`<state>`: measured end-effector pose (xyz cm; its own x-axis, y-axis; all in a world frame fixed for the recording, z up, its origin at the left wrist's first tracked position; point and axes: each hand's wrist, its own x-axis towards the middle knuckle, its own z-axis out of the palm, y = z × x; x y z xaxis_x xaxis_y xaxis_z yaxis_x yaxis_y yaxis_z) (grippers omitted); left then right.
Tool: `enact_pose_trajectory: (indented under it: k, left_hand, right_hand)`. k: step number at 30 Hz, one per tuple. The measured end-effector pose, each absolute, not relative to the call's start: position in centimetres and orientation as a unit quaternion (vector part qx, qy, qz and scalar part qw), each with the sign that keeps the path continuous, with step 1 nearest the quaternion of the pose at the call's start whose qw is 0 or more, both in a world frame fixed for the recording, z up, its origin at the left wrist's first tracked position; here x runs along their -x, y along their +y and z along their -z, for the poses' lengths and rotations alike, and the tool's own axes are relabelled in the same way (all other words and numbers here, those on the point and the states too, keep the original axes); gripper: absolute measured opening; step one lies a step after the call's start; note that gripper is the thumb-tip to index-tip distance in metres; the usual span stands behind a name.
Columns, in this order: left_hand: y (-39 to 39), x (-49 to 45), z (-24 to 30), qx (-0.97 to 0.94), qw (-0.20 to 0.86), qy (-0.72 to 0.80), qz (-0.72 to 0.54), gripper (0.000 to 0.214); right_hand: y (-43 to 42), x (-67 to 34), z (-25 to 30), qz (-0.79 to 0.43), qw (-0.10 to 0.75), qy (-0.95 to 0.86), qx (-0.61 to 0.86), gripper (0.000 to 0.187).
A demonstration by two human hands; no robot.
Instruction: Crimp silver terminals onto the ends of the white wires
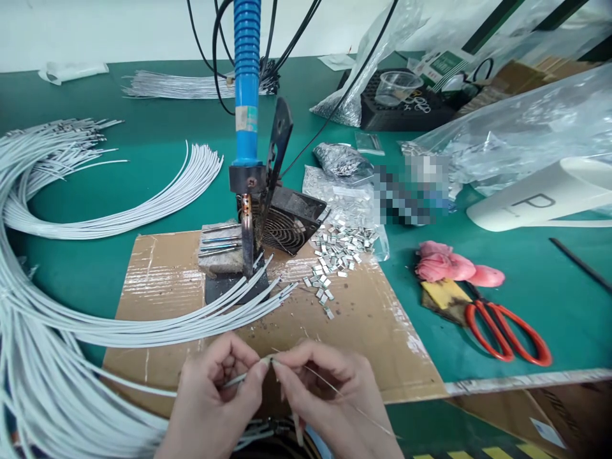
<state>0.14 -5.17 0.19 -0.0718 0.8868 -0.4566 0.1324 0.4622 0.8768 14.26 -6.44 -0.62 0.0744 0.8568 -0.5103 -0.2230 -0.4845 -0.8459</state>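
Note:
My left hand (215, 395) is closed in a pinch on the end of a white wire (143, 390) at the bottom centre. My right hand (329, 398) meets it fingertip to fingertip, pinched on the wire's tip and a thin strand of solder wire (349, 405) that trails off to the lower right. Both hands hover over a sheet of cardboard (373, 331). Just beyond them a fan of white wire ends (258, 299) lies under a blue-handled soldering iron (247, 95) held upright in a stand. A heap of small metal terminals (335, 255) lies to its right.
Large bundles of white wires (43, 331) curve along the left of the green table (143, 140). A small black fan (287, 223) sits behind the iron. Red-handled scissors (507, 328), a yellow sponge (444, 294) and a pink cloth (454, 268) lie to the right. Plastic bags (516, 134) crowd the back right.

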Motion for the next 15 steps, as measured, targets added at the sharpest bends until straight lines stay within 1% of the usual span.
enact_pose_trajectory:
  k: [2,4,6,8,10,12,15]
  left_hand:
    - [-5.6,-0.4,0.0,-0.406,0.529,0.656,-0.353,0.026]
    - [-5.8,-0.6,0.1,-0.408,0.525,0.654,-0.362,0.029]
    - [-5.9,-0.6,0.2,-0.393,0.544,0.644,-0.368,0.033]
    - [-5.8,-0.5,0.2,-0.369,0.568,0.632,-0.378,0.035]
    - [-5.5,-0.3,0.1,-0.342,0.588,0.621,-0.389,0.033]
    - [-5.2,-0.2,0.0,-0.314,0.602,0.616,-0.400,0.029]
    - [-4.7,-0.1,-0.3,-0.291,0.595,0.627,-0.411,0.020]
  right_hand:
    - [-6.8,-13.5,1.2,-0.628,0.449,-0.237,0.590,0.036]
    - [-7.4,-12.4,2.1,-0.603,0.483,-0.223,0.593,0.038]
    - [-7.9,-11.4,2.9,-0.525,0.534,-0.266,0.607,0.030]
    - [-8.2,-10.8,3.6,-0.407,0.578,-0.357,0.610,0.018]
    - [-8.1,-10.8,3.8,-0.326,0.596,-0.436,0.591,0.013]
    - [-7.7,-11.4,3.5,-0.330,0.585,-0.475,0.569,0.016]
    - [-7.0,-12.9,2.7,-0.400,0.544,-0.497,0.545,0.019]
